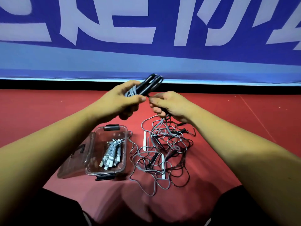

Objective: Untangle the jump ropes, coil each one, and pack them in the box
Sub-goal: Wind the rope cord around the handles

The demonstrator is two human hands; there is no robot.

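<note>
My left hand (123, 99) grips a bundle of black handles with grey rope wound around them (146, 86), held up above the floor. My right hand (169, 105) pinches the grey cord that leads off the bundle, just right of it, and the cord drops from this hand to the pile. Below lies a tangle of grey and dark ropes (164, 154) with white handles (144, 140) and black handles among them. A clear plastic box (91, 160) with black latches stands open to the left of the pile, with coiled white-handled ropes (112, 152) inside.
The box lid (75, 159) leans open on its left side. Everything sits on a red floor (48, 115). A blue banner with large white lettering (146, 38) runs along the back. My knees in dark clothing frame the bottom of the view.
</note>
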